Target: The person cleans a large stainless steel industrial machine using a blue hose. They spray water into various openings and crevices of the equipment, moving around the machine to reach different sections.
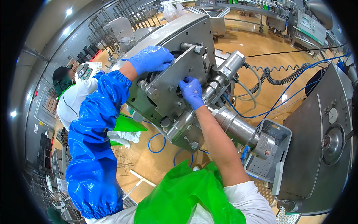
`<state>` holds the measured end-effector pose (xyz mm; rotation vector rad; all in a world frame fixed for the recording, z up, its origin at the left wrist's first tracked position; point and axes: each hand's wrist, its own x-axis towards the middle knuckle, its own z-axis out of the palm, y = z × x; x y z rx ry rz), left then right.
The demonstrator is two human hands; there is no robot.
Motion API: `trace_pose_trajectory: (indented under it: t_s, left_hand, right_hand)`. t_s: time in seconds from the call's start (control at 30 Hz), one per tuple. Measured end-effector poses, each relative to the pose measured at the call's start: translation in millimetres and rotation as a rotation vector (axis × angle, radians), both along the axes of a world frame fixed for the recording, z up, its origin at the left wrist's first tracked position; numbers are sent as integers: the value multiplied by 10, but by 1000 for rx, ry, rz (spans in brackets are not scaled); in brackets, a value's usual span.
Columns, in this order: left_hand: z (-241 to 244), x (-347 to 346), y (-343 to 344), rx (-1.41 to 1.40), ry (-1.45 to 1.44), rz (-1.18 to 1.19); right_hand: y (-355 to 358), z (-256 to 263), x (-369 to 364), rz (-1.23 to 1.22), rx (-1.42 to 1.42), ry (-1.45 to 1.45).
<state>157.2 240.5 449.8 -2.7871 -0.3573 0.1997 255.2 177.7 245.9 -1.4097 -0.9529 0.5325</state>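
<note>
In front of me stands a stainless-steel machine (pixel 170 36) with a flat steel plate (pixel 179 71) bolted to its side by large hex bolts (pixel 199 50). My left hand (pixel 151 60), in a blue glove, lies at the plate's upper left edge; its fingertips pass behind the plate and are hidden. On the plate's face, my gloved right hand (pixel 192 91) has bent fingers at a round hole, and whatever they may grip there is hidden. Beside this hand run a steel cylinder assembly (pixel 225 70) and a thick steel pipe (pixel 237 127) slanting down to the right.
A grey plastic crate (pixel 275 131) sits under the pipe's end. Another steel machine (pixel 310 140) stands at right. Blue hoses (pixel 279 103) and a coiled cable (pixel 279 81) cross the right side. A co-worker (pixel 77 98) in white is at left. A white pipe frame (pixel 141 179) is near the floor.
</note>
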Motion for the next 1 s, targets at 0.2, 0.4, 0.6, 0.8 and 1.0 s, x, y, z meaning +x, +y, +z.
trace_pose_trajectory:
  t_s: [0.2, 0.4, 0.6, 0.8, 1.0]
  left_hand:
    - [-9, -49, 40, 6, -46, -28]
    - [34, -102, 127, -29, -79, 7]
    - [66, -146, 106, -25, -129, 12]
    - [251, -337, 272, 59, -228, -17]
    - [60, -229, 109, 37, -217, -114]
  right_hand:
    - [-3, 25, -6, 26, 0, 89]
    - [92, -65, -3, 175, 114, 341]
    - [49, -101, 27, 300, 144, 440]
    - [42, -114, 27, 377, 160, 386]
    - [9, -78, 73, 393, 98, 307]
